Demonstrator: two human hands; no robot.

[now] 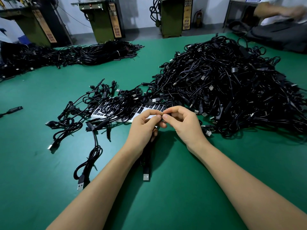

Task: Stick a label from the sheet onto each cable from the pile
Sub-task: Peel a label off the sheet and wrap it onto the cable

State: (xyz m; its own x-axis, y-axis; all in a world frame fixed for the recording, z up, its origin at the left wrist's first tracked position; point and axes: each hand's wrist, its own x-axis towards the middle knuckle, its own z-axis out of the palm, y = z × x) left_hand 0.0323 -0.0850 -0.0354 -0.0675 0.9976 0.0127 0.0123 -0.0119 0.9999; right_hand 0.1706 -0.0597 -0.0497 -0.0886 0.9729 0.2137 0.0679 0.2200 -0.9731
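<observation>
My left hand [144, 126] grips a black cable [146, 161] whose USB plug hangs down to the green table. My right hand [181, 122] pinches the small dark part of that same cable between thumb and forefinger, fingertip to fingertip with the left. Just behind both hands lies the white label sheet [127, 110] with rows of black labels, partly covered by loose cables. The big pile of black cables [229, 85] rises to the right.
Loose black cables [78, 117] are strewn left of the sheet. Another long heap of cables [69, 53] runs along the far left. Green machines [103, 19] stand behind the table. Another person's arm [280, 10] works at the far right.
</observation>
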